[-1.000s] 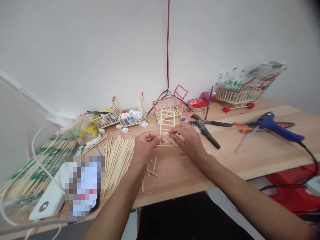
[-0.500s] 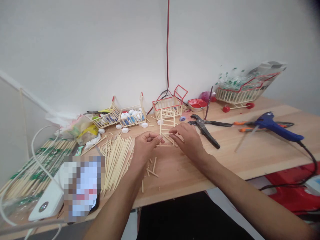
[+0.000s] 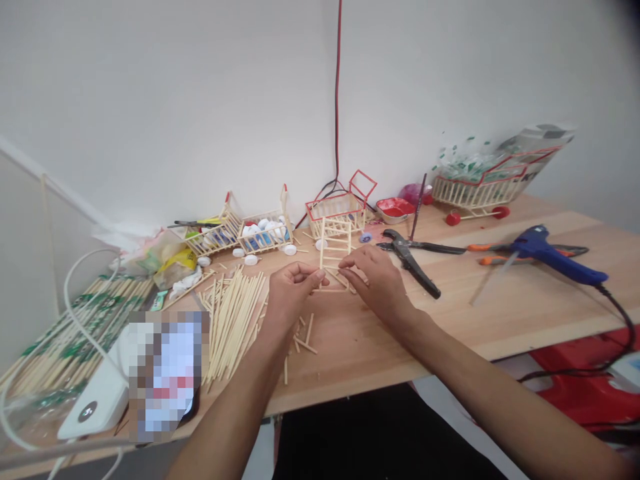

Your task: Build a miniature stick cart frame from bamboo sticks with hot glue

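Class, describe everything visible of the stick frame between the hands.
The stick frame is ladder-like: pale, unpainted, wood-looking sticks, rails joined by crosspieces. In front of the red-rimmed cart, the left hand pinches its lower left, the right hand its lower right. Tilt and contact with the table are unclear.

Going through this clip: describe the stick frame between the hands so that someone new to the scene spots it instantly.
Start at the wooden table, then find where the left hand and right hand nearly meet. Between their fingertips is a pale, ladder-like stick frame. Unlike the red-rimmed cart just behind it, it shows no red.
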The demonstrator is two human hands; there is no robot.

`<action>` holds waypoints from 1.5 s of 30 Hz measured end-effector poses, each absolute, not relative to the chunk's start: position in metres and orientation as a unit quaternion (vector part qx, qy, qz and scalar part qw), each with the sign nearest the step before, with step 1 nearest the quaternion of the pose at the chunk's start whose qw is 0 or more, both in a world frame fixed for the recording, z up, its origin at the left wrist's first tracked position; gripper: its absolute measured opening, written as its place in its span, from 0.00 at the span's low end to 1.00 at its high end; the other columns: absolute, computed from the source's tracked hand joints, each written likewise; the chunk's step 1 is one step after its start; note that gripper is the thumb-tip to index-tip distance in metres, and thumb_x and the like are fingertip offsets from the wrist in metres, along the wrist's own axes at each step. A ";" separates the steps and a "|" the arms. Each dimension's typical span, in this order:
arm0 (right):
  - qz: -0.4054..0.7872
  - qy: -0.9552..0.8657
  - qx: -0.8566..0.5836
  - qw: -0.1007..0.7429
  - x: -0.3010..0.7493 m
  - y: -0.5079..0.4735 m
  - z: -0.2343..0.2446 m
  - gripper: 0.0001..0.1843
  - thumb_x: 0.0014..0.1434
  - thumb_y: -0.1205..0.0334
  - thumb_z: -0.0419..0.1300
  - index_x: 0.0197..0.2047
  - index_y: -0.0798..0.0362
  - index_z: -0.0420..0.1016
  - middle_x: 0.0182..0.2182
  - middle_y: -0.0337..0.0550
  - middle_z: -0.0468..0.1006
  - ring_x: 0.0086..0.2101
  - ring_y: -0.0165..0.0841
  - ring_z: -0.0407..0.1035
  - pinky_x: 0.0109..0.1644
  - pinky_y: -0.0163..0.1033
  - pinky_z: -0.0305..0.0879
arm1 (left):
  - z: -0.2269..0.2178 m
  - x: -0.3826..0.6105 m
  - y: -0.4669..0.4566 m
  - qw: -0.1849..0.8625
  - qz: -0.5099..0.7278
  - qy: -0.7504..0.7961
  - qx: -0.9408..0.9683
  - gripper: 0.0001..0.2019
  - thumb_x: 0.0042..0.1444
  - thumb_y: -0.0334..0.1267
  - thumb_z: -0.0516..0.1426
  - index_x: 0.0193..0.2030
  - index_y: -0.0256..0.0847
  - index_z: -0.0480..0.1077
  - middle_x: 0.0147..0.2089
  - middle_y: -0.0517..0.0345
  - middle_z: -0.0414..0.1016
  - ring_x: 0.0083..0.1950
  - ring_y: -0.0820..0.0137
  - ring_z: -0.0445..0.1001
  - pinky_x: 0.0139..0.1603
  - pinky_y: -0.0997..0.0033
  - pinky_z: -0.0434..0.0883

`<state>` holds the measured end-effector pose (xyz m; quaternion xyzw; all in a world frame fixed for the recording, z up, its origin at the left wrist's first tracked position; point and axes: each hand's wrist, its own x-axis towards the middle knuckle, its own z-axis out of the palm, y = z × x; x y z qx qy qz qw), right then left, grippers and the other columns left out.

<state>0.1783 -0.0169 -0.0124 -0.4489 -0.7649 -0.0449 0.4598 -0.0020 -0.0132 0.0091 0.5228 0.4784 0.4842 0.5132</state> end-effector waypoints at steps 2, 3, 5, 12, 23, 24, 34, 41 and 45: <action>-0.041 -0.764 -0.447 0.464 0.178 -0.017 -0.012 0.05 0.64 0.63 0.56 0.36 0.51 0.72 0.34 0.45 0.74 0.39 0.38 0.66 0.42 0.44 0.60 | 0.009 -0.002 -0.013 0.513 0.486 0.478 0.522 0.12 0.43 0.44 0.67 0.28 0.38 0.73 0.27 0.57 0.79 0.26 0.76 0.70 0.31 0.75 0.63; -0.040 -0.763 -0.445 0.467 0.178 -0.017 -0.012 0.05 0.64 0.63 0.56 0.36 0.51 0.72 0.33 0.45 0.74 0.38 0.38 0.66 0.42 0.43 0.61 | 0.010 -0.001 -0.014 0.513 0.486 0.479 0.521 0.13 0.43 0.44 0.67 0.28 0.38 0.73 0.27 0.56 0.79 0.26 0.76 0.69 0.30 0.75 0.63; -0.038 -0.761 -0.443 0.473 0.177 -0.017 -0.012 0.06 0.64 0.63 0.56 0.35 0.51 0.72 0.33 0.45 0.74 0.38 0.38 0.66 0.42 0.43 0.61 | 0.010 -0.001 -0.014 0.514 0.484 0.482 0.519 0.13 0.43 0.45 0.67 0.28 0.38 0.73 0.27 0.56 0.79 0.26 0.75 0.70 0.30 0.75 0.63; -0.024 -0.749 -0.451 0.485 0.175 -0.020 -0.009 0.04 0.63 0.65 0.56 0.37 0.52 0.72 0.33 0.45 0.73 0.37 0.36 0.66 0.43 0.42 0.62 | 0.012 -0.002 -0.015 0.508 0.489 0.477 0.525 0.13 0.43 0.44 0.67 0.28 0.37 0.73 0.27 0.56 0.79 0.26 0.75 0.69 0.30 0.75 0.63; 0.225 -0.634 -0.454 0.585 0.176 -0.023 -0.001 0.07 0.62 0.59 0.58 0.37 0.52 0.73 0.33 0.42 0.74 0.33 0.31 0.66 0.38 0.38 0.61 | 0.011 -0.003 -0.013 0.505 0.499 0.466 0.529 0.12 0.44 0.43 0.66 0.29 0.37 0.73 0.28 0.56 0.79 0.26 0.76 0.68 0.28 0.76 0.61; 0.264 -0.614 -0.445 0.595 0.176 -0.022 -0.001 0.07 0.61 0.58 0.58 0.37 0.52 0.73 0.34 0.42 0.74 0.34 0.31 0.66 0.39 0.37 0.61 | 0.011 -0.003 -0.013 0.504 0.500 0.466 0.529 0.12 0.44 0.43 0.66 0.29 0.37 0.73 0.28 0.56 0.79 0.25 0.76 0.67 0.28 0.76 0.61; 0.516 -0.424 -0.307 0.678 0.172 -0.018 0.003 0.10 0.51 0.55 0.67 0.32 0.51 0.72 0.28 0.36 0.62 0.27 0.26 0.55 0.29 0.33 0.56 | 0.011 -0.003 -0.013 0.493 0.512 0.462 0.530 0.10 0.45 0.41 0.65 0.29 0.36 0.74 0.27 0.56 0.78 0.25 0.76 0.67 0.27 0.75 0.61; 0.500 -0.442 -0.310 0.677 0.180 -0.015 0.004 0.11 0.54 0.51 0.63 0.32 0.49 0.71 0.26 0.36 0.59 0.26 0.28 0.55 0.29 0.35 0.56 | 0.009 -0.005 -0.012 0.476 0.516 0.466 0.539 0.10 0.46 0.41 0.65 0.30 0.36 0.74 0.27 0.56 0.78 0.25 0.76 0.67 0.28 0.75 0.62; 0.351 -0.538 -0.389 0.661 0.184 -0.020 0.004 0.10 0.61 0.53 0.58 0.38 0.50 0.74 0.28 0.38 0.66 0.31 0.30 0.61 0.37 0.37 0.58 | 0.012 -0.006 -0.013 0.466 0.515 0.469 0.545 0.09 0.47 0.41 0.64 0.30 0.36 0.73 0.27 0.56 0.78 0.25 0.76 0.67 0.28 0.75 0.61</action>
